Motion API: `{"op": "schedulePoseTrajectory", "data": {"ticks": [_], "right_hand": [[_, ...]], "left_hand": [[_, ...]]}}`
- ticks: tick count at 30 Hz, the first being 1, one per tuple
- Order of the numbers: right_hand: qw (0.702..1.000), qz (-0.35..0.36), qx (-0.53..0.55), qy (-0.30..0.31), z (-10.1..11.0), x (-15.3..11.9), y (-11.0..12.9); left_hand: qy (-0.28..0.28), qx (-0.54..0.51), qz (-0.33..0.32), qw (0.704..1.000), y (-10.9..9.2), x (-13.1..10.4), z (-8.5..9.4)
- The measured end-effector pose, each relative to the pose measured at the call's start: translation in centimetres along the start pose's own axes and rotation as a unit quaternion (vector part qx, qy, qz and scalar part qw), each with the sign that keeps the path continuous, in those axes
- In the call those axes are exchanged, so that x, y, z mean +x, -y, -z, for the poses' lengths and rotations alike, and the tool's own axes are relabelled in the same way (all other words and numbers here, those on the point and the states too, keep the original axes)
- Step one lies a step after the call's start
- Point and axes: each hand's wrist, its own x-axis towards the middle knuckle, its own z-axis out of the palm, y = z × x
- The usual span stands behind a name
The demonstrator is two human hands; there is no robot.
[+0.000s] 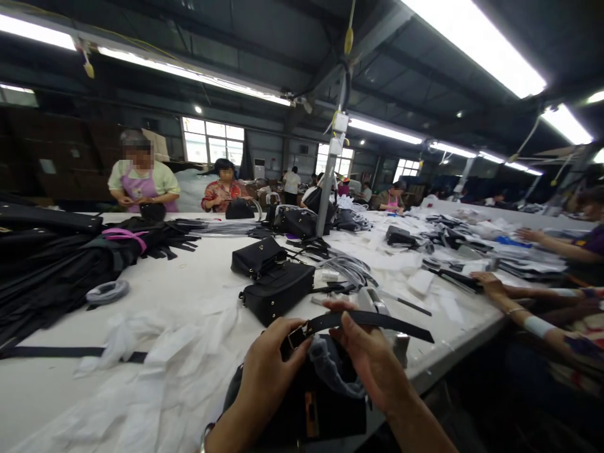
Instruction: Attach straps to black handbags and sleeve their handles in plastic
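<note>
A black strap (377,319) with a metal buckle (298,335) stretches between my two hands above a black handbag (335,415). My left hand (268,358) pinches the buckle end between thumb and fingers. Farther along, my right hand (372,352) grips the strap, and its free end sticks out to the right. Under the strap, a handle wrapped in clear plastic (330,368) arches over the bag. The bag's front carries a gold-coloured clasp (311,412). My wrists partly cover the bag's sides.
Two black bags (278,289) lie just beyond my hands, near a tape dispenser (372,301). White wrapping sheets (155,377) and a grey coil (107,292) are on the left, beside piled black straps (61,270). A metal post (328,195) rises mid-table. Co-workers' arms (500,296) reach in from the right.
</note>
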Motion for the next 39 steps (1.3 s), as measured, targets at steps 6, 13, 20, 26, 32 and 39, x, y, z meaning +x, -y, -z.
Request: {"op": "schedulePoseTrajectory", "data": {"ticks": [6, 13, 20, 26, 32, 39], "right_hand": [[0.997, -0.054, -0.048, 0.016, 0.0, -0.4, -1.3], [0.997, -0.072, -0.021, 0.035, 0.6, 0.0, -2.2], [0.997, -0.043, -0.053, 0.026, 1.1, -0.1, -2.9], [0.998, -0.055, -0.021, 0.021, 1.4, -0.4, -2.7], [0.997, -0.075, 0.028, -0.014, 1.5, -0.7, -2.8], [0.990, -0.100, 0.100, -0.022, 1.6, -0.6, -3.0]], "left_hand": [[0.028, -0.023, 0.018, 0.999, 0.0, -0.1, 0.4], [0.087, -0.163, 0.062, 0.981, -0.5, 0.2, 1.3], [0.095, -0.181, 0.077, 0.976, 0.4, 0.3, 0.7], [0.099, -0.130, 0.082, 0.983, 0.5, 0.4, 0.9], [0.095, -0.118, 0.081, 0.985, 0.0, 0.2, 0.8], [0.088, -0.142, 0.091, 0.982, -0.7, 0.0, 0.9]]}}
